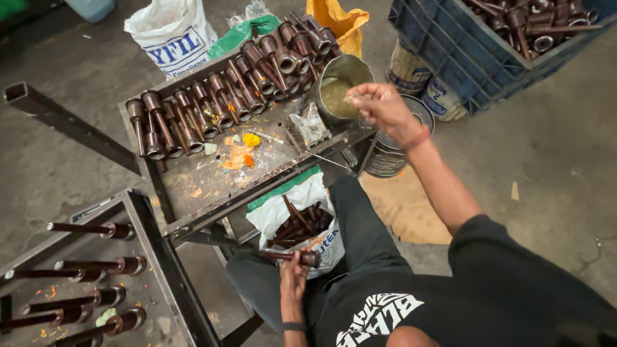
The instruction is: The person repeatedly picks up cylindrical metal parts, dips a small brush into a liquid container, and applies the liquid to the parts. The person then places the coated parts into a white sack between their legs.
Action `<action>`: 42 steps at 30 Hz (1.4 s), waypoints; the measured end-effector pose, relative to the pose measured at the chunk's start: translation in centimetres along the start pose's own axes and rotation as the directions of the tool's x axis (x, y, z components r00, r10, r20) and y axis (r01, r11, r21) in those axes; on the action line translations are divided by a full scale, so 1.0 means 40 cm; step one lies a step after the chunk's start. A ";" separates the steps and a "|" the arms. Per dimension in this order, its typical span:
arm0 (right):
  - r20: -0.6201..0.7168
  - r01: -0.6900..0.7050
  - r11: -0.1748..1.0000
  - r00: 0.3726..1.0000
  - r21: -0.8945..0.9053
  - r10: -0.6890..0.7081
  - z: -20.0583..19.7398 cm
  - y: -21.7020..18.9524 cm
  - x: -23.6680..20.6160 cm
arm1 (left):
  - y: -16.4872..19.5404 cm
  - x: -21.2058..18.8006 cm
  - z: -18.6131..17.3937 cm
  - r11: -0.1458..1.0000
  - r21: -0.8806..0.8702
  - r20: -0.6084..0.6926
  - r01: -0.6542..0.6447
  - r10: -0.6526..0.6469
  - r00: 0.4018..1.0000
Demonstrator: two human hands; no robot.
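- The right hand (pixel 379 103), fingers pinched together, hovers over the metal pot (pixel 340 87) at the counter's (pixel 193 186) far right corner.
- The left hand (pixel 292 279) clamps a dark flanged rod (pixel 292 256) over the lap, its long axis left-right, well apart from the pot.

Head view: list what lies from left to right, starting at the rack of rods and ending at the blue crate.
Rack of rods → left hand holding a rod → metal can → right hand → blue crate.
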State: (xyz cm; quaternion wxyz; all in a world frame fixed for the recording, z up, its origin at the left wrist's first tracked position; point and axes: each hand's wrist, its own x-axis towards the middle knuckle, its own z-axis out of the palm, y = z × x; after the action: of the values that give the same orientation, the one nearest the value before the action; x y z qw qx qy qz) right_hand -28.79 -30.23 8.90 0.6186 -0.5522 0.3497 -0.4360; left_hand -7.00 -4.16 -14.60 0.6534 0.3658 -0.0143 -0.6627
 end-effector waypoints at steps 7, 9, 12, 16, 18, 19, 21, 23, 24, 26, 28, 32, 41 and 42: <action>0.103 -0.085 0.969 0.993 0.233 0.063 0.111 0.038 -0.175 | 0.018 -0.019 0.087 0.878 -0.371 0.249 -0.304 0.409 0.878; 0.204 0.126 0.992 0.971 -0.011 -0.122 0.160 0.065 -0.217 | 0.037 -0.022 0.115 0.918 -0.314 0.200 -0.242 0.313 0.928; 0.346 0.380 0.896 0.892 -0.228 -0.290 0.230 0.105 -0.274 | 0.062 -0.029 0.158 0.916 -0.322 0.173 -0.241 0.307 0.936; 0.356 0.471 0.746 0.875 -0.471 -0.327 0.283 0.136 -0.317 | 0.079 -0.039 0.207 0.919 -0.302 0.158 -0.252 0.309 0.938; 0.396 0.557 0.628 0.830 -0.543 -0.393 0.291 0.144 -0.321 | 0.081 -0.042 0.222 0.923 -0.288 0.169 -0.257 0.312 0.935; 0.420 0.594 0.564 0.804 -0.573 -0.421 0.293 0.146 -0.321 | 0.081 -0.042 0.226 0.925 -0.281 0.177 -0.257 0.314 0.933; 0.441 0.622 0.508 0.782 -0.596 -0.441 0.292 0.153 -0.318 | 0.080 -0.041 0.229 0.927 -0.265 0.192 -0.264 0.319 0.928; 0.450 0.629 0.461 0.774 -0.626 -0.446 0.292 0.163 -0.319 | 0.077 -0.038 0.228 0.924 -0.264 0.184 -0.276 0.329 0.926; 0.448 0.624 0.438 0.776 -0.647 -0.443 0.292 0.170 -0.322 | 0.076 -0.037 0.228 0.923 -0.263 0.182 -0.281 0.334 0.925; 0.431 0.592 0.432 0.800 -0.681 -0.416 0.292 0.189 -0.330 | 0.075 -0.035 0.230 0.917 -0.262 0.187 -0.302 0.355 0.916; 0.397 0.537 0.468 0.840 -0.702 -0.369 0.293 0.211 -0.340 | 0.076 -0.036 0.236 0.909 -0.239 0.195 -0.342 0.390 0.900; 0.317 0.358 0.770 0.924 -0.528 -0.213 0.286 0.249 -0.340 | 0.084 -0.051 0.260 0.886 -0.198 0.218 -0.419 0.457 0.862; 0.426 0.432 0.647 0.887 -0.628 -0.178 0.301 0.248 -0.352 | 0.089 -0.028 0.255 0.900 -0.321 -0.026 -0.295 0.303 0.953; 0.419 0.446 0.618 0.886 -0.647 -0.200 0.308 0.254 -0.362 | 0.085 -0.017 0.245 0.867 -0.407 -0.113 -0.289 0.266 0.957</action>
State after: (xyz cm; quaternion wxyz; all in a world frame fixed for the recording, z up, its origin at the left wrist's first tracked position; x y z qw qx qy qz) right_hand -21.41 -12.07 -0.07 0.3036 -0.8660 0.2867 -0.2750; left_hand -9.11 -8.55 -5.42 0.8050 0.2287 0.0934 -0.5395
